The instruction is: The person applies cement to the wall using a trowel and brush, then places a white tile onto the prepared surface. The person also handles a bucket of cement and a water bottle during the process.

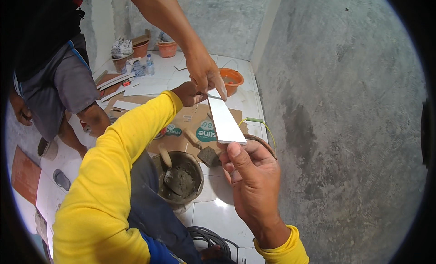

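A narrow white tile strip (224,121) is held up lengthwise in front of me. My right hand (254,173) pinches its near end between thumb and fingers. At the far end, my left hand (187,94) is closed by the left edge, its fingertips partly hidden. A co-worker's hand (208,75) reaches in from above and also touches that far end. Below the strip stands a bucket of wet grey mortar (181,177) with a trowel (166,158) in it. Another trowel (207,156), coated with mortar, lies beside the bucket.
A rough grey wall (336,127) rises close on the right. Flattened cardboard (181,116) covers part of the white tiled floor. An orange bucket (231,80) and a water bottle (150,65) stand farther back. A coiled black cable (206,235) lies near my leg.
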`<state>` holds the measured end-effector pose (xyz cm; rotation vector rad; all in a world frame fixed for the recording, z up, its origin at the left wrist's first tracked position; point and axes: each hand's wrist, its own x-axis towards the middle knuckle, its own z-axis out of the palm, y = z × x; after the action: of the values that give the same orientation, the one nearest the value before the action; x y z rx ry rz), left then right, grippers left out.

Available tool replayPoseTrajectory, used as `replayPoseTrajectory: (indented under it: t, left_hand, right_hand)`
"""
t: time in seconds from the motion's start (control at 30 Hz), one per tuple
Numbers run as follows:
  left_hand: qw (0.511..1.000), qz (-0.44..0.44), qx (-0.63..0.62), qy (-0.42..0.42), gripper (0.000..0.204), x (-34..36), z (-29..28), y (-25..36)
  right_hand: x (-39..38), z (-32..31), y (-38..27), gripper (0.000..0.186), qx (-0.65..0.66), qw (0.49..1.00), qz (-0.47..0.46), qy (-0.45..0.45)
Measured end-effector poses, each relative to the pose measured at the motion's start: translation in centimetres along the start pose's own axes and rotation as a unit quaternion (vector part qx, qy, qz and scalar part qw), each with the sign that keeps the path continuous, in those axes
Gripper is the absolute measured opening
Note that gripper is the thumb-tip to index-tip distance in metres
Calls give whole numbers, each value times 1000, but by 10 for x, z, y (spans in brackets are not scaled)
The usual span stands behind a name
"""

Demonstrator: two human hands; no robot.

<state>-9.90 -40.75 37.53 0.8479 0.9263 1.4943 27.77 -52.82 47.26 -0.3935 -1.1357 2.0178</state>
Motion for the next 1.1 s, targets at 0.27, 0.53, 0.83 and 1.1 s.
replayPoseTrajectory:
  t: [0.27, 0.53, 0.83, 1.1]
  left_hand:
    - [972, -136, -182, 53, 29, 25, -80, 5]
    - [850, -509, -129, 32, 40, -86, 125, 120]
    - [824, -548, -139, -36, 30, -46, 101, 103]
    - [927, 42, -367, -56, 32, 55, -7, -54]
  right_hand:
    - [-6, 10, 1, 25, 4, 1000, 15, 3]
    - [-4, 4, -5, 21, 11, 998, 10, 57]
    - [4, 4, -7, 20, 6, 998, 2, 56]
    - [30, -24, 52, 19, -40, 998, 55, 13]
